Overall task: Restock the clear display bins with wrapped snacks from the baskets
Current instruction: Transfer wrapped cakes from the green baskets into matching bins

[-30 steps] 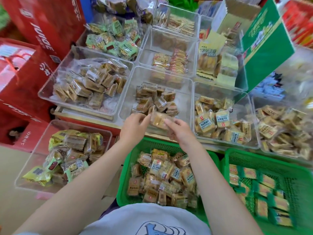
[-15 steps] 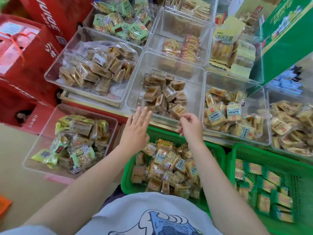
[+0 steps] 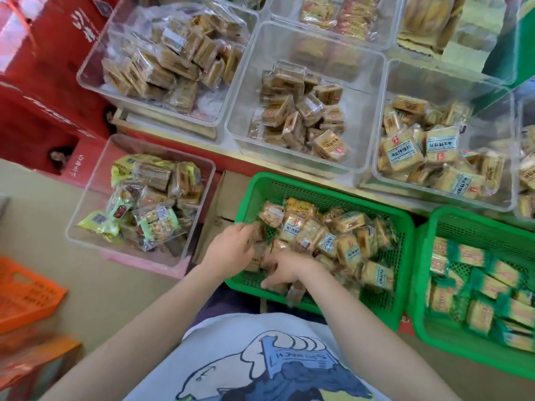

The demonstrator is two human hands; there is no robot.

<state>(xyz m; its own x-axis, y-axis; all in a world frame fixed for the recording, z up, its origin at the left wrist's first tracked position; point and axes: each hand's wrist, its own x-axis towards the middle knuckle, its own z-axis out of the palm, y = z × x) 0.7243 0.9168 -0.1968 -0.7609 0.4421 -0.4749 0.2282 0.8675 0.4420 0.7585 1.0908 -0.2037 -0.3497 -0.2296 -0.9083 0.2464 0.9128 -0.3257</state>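
Both hands are down in the near-left part of the green basket (image 3: 318, 186), which holds several wrapped snacks (image 3: 347, 250), some brown and some with blue-and-white labels. My left hand (image 3: 231, 247) curls its fingers over brown packets by the basket's left wall. Just right of it, my right hand (image 3: 285, 270) grips brown packets (image 3: 295, 293) near the front rim. Beyond the basket stands the middle clear bin (image 3: 362, 117), partly filled with the same brown snacks (image 3: 301, 111).
A second green basket (image 3: 419, 285) of green-wrapped snacks sits to the right. Clear bins surround the middle one: labelled snacks at right (image 3: 492, 117), brown packs at upper left (image 3: 95, 68), mixed packs at lower left (image 3: 95, 183). Red cartons (image 3: 43, 82) and an orange crate (image 3: 23, 290) stand left.
Both hands dropped a brown snack into the middle clear bin, then pulled back and down into the green basket. The camera tilted down with them.
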